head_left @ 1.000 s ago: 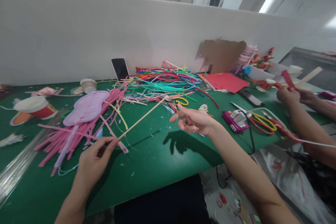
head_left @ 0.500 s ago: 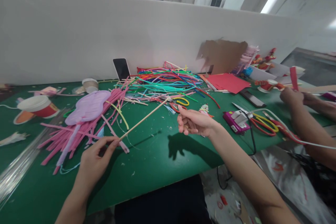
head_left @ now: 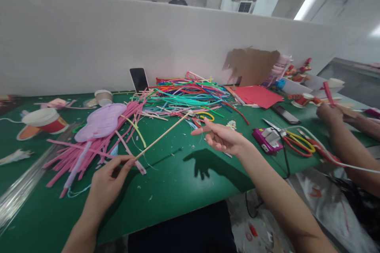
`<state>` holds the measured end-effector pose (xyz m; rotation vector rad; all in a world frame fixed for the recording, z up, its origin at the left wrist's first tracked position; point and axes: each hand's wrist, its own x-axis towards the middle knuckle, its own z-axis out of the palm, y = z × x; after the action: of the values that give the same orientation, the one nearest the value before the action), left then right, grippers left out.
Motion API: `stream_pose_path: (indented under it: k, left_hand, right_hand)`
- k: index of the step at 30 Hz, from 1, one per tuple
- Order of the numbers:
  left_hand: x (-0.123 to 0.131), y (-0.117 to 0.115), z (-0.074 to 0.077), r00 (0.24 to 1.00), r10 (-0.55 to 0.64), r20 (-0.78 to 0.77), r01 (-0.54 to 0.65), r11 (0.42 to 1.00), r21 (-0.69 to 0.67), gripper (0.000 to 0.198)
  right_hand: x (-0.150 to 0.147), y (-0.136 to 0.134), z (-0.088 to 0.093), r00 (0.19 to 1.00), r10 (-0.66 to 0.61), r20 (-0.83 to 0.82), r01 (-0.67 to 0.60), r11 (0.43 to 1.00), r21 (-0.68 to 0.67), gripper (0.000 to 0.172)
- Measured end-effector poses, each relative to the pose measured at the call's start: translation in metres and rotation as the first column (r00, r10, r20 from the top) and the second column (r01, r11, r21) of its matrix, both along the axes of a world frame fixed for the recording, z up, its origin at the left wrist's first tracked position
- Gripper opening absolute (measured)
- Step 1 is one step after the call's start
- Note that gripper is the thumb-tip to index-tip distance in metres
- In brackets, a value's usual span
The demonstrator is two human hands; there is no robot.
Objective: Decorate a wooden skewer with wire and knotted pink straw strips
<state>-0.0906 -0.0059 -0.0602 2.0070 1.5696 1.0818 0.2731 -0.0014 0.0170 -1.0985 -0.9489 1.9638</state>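
- Partition [head_left: 118, 39]: pale, standing along the far edge of the table [head_left: 175, 191].
- Table: green top, small white scraps scattered over the near part.
- Co-worker's hands [head_left: 329, 114]: right side, holding a red strip [head_left: 328, 93].
- Pile of coloured strips [head_left: 190, 94]: far centre, close to the partition.
- Pink strips [head_left: 67, 160]: left of centre, fanned out, a lilac flat piece [head_left: 101, 121] resting on them.
- Brown cardboard [head_left: 252, 65]: far right, upright against the partition.
- Red sheets [head_left: 258, 96]: flat, just nearer than the cardboard.
- Left hand [head_left: 108, 180]: near side, thumb and forefinger clamped together on the near end of a wooden stick [head_left: 163, 136].
- Right hand [head_left: 222, 136]: raised over the table, right of the stick and apart from it; thumb and forefinger apart, the other fingers curled. I cannot tell whether these grip anything.
- Wooden stick: slants from the left hand toward the far right, held above the table, its shadow below.
- Scissors [head_left: 297, 134]: right, yellow and red handles, beside a purple power strip [head_left: 259, 137].
- Thread [head_left: 202, 136]: very fine, beside the right forefinger; its course is unclear.
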Motion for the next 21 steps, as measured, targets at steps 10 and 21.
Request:
stream_pose_path:
  k: [10, 21]
  left_hand:
    - [0.0019, -0.0012, 0.0058, 1.0, -0.008, -0.011, 0.008, 1.0, 0.01, 0.043]
    - [-0.0001, -0.0005, 0.0046, 1.0, -0.009, -0.027, 0.01, 0.999, 0.039, 0.042]
  right_hand:
    - [-0.0072, 0.0094, 0.0034, 0.991, 0.027, 0.133, -0.025, 1.0, -0.017, 0.052]
    - [-0.0023, 0.0097, 0.0032, 0.988, 0.032, 0.149, -0.027, 0.999, -0.037, 0.05]
